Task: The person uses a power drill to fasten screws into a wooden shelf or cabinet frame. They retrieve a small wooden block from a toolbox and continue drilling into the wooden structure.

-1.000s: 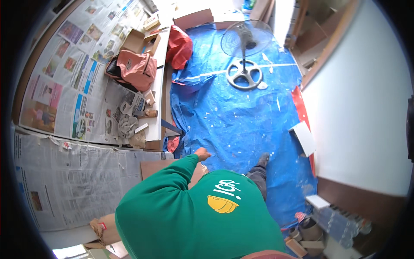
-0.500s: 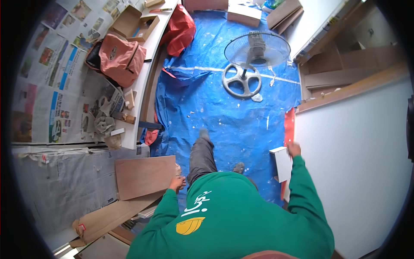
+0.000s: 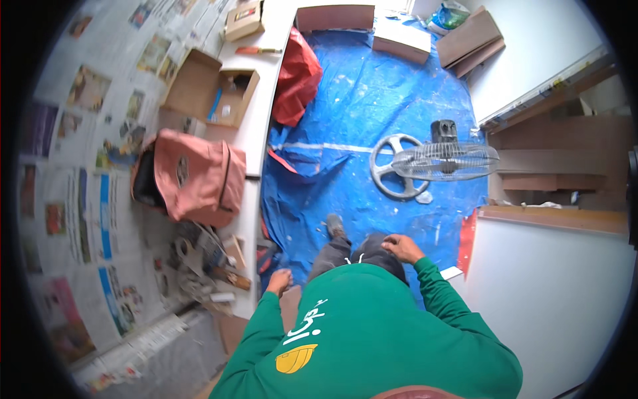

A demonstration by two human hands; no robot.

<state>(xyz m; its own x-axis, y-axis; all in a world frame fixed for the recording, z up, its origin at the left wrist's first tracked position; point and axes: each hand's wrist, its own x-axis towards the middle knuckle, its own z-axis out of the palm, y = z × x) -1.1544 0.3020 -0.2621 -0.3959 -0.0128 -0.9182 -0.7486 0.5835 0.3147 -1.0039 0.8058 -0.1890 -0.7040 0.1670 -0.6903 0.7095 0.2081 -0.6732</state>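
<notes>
My left hand (image 3: 280, 282) hangs beside my hip, close to the edge of the white bench. Its fingers are curled in, and I see nothing in them. In front of my right thigh is my right hand (image 3: 402, 249), its fingers loosely bent and apart, with nothing visible in it. My dark trousers and one foot (image 3: 334, 226) show on the blue tarp (image 3: 372, 86). Ahead and to the right stands a floor fan (image 3: 445, 159) with a wire cage and a round spoked base.
On the white bench (image 3: 259, 126) at left are a pink backpack (image 3: 196, 176), an open cardboard box (image 3: 232, 100) and masking tape. A red bag (image 3: 296, 80) hangs by its edge. Cardboard (image 3: 472, 40) lies at the far right. A white panel (image 3: 551, 292) stands at right.
My view has shifted forward and turned, so the backpack and bench look nearer. My right hand has swung from beside the white panel to before my thigh. The brown board at left is mostly hidden.
</notes>
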